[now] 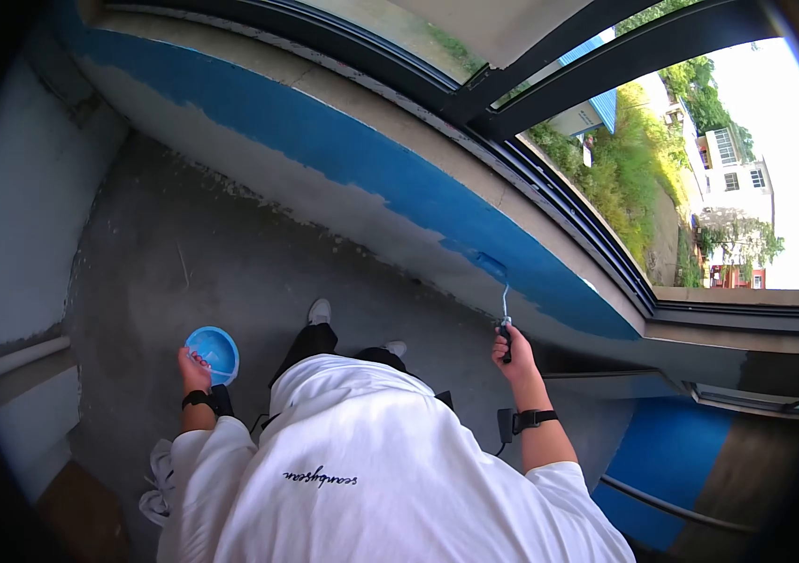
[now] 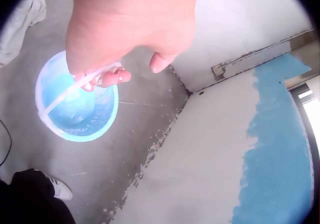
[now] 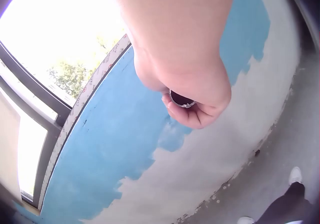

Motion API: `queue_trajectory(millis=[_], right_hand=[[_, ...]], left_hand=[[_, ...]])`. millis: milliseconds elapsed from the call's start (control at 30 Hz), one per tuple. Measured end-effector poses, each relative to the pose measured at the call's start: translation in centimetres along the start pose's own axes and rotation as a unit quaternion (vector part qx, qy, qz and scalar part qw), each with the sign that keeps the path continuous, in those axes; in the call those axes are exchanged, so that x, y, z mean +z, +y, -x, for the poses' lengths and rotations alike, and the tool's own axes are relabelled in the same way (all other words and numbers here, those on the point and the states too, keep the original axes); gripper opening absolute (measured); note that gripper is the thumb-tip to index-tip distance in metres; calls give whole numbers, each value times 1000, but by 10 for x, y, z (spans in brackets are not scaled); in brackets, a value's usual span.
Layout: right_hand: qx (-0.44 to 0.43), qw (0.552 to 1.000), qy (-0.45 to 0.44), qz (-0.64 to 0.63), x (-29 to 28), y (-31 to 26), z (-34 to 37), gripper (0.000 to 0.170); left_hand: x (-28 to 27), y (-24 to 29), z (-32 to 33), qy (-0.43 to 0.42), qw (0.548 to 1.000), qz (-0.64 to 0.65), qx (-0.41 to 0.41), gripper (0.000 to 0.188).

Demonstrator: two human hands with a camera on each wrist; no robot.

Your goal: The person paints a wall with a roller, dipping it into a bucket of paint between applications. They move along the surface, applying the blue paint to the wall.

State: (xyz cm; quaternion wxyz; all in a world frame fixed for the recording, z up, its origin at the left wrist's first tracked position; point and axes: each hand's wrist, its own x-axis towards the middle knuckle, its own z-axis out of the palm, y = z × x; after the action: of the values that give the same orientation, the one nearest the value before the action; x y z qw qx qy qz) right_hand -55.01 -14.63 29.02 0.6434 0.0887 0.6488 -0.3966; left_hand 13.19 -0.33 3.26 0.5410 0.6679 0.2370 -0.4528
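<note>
Paint roller (image 1: 491, 266) lies against the blue band (image 1: 343, 169) on the wall (image 1: 221, 131), just below the window (image 1: 467, 105). Its dark handle (image 1: 507, 347) sits in the wrapped grip of the right hand (image 1: 516, 355). Farther from the window, the left hand (image 1: 196, 372) curls its grip round the pale handle (image 2: 65, 96) of a blue bucket (image 1: 236, 347), above the grey floor (image 1: 165, 235).

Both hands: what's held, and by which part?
Left hand: round light-blue bucket, by its thin pale handle. Right hand: blue-coated paint roller, by its black grip.
</note>
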Motion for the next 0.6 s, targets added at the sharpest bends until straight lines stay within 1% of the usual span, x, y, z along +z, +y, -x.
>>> queue_trajectory(millis=[67, 133, 167, 200, 267, 300, 333, 367, 433, 533, 600], right_hand=[[4, 1000, -3, 1, 9, 3, -5, 24], [-2, 997, 38, 60, 25, 3, -20, 24], [1, 997, 36, 61, 29, 2, -30, 24], [12, 997, 41, 62, 32, 0, -45, 25], [26, 997, 45, 62, 37, -5, -70, 26], [40, 995, 48, 79, 39, -8, -80, 27], [54, 993, 52, 96, 41, -10, -88, 28], [50, 994, 39, 91, 43, -11, -93, 28], [57, 996, 30, 68, 44, -10, -94, 28], [52, 998, 26, 37, 42, -11, -74, 27], [68, 997, -20, -2, 38, -8, -50, 23]], left_hand=[[-6, -1, 5, -41, 999, 4, -34, 26], [-10, -5, 13, -49, 998, 16, -39, 26], [-10, -6, 18, -61, 997, 26, -45, 26], [-8, -6, 22, -58, 997, 27, -43, 26], [-3, -5, 27, -46, 996, 32, -66, 26], [-2, -6, 24, -43, 997, 32, -63, 26], [-1, -9, 22, -68, 996, 34, -54, 25], [0, -5, 25, -92, 994, 35, -44, 25], [9, -1, 35, -87, 995, 35, -38, 25], [30, -1, 24, -88, 995, 34, -41, 26], [42, 0, 22, -86, 995, 30, -46, 26]])
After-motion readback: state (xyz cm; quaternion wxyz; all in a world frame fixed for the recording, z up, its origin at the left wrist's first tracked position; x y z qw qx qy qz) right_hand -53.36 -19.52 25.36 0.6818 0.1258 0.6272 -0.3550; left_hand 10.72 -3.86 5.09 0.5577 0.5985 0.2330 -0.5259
